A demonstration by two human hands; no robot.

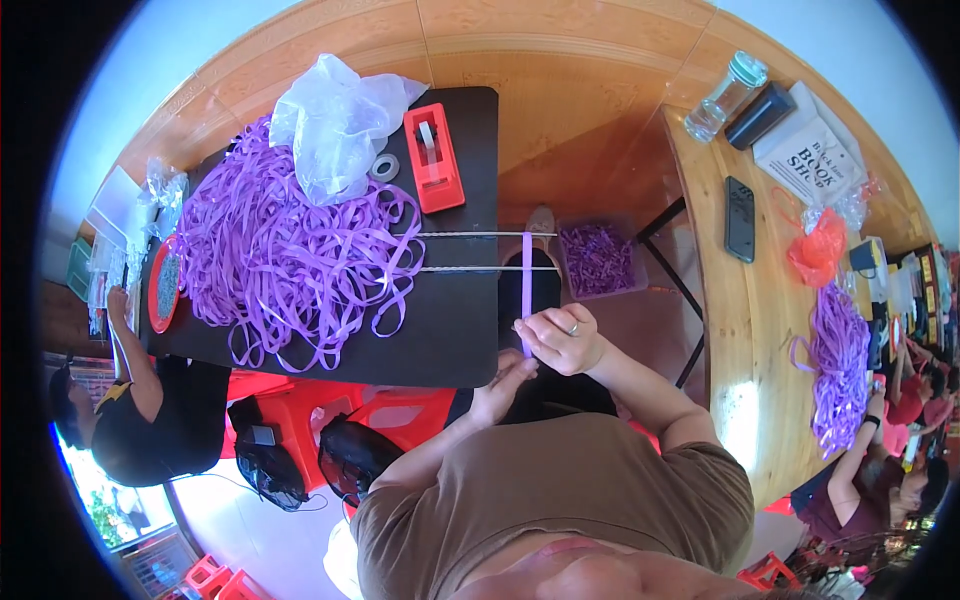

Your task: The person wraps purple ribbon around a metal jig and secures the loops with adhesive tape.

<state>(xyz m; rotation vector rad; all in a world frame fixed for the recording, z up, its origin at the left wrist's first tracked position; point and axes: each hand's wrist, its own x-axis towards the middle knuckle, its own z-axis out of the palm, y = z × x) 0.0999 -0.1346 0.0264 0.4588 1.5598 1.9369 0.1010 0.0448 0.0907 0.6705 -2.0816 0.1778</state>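
Observation:
A purple ribbon (527,290) runs across two thin metal rods (470,268) that jut out past the right edge of the dark table. It comes down toward me from the rods. My right hand (562,338), with a ring on one finger, is closed on the ribbon below the rods. Just below and to the left, my left hand (503,390) pinches at the ribbon's lower end; its fingertips partly hide that end. To the left, a big tangled heap of purple ribbon (290,240) covers much of the dark table (455,340).
On the dark table are a red tape dispenser (434,160), a tape roll (384,167), a plastic bag (335,125) and a red tray (163,285). A bin of purple pieces (600,260) stands below. A wooden table (715,330) is at right, a co-worker (160,410) at left.

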